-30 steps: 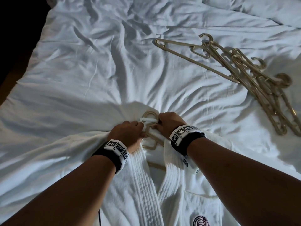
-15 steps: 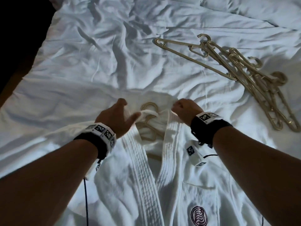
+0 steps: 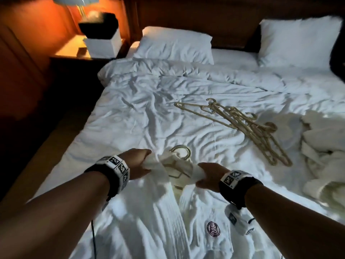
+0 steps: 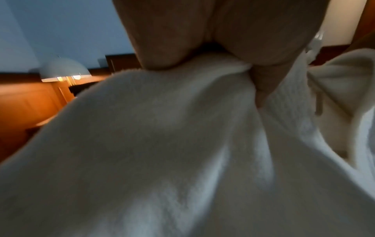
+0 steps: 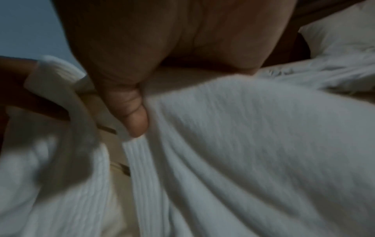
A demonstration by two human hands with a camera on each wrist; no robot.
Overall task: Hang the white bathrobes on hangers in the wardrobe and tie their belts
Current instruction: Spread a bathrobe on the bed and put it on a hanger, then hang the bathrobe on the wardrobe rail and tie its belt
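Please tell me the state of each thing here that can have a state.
Bathrobe: on its hanger, front open, held up at the shoulders.
Left hand: grips the robe.
Right hand: grips the robe.
Spare hangers: piled loose on the bed.
Lamp: lit.

Your room is dim; warm glow comes only from the lamp (image 3: 74,0) at top left. Both wrist views are motion-blurred, and edges away from the lamp fall dark.

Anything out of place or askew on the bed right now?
Mostly the spare hangers: they lie in a tangled heap on the rumpled duvet, hooks interlocked. More white bathrobes sit crumpled at the right edge. The bathrobe both hands hold by the shoulders looks fine, its hanger inside the collar.
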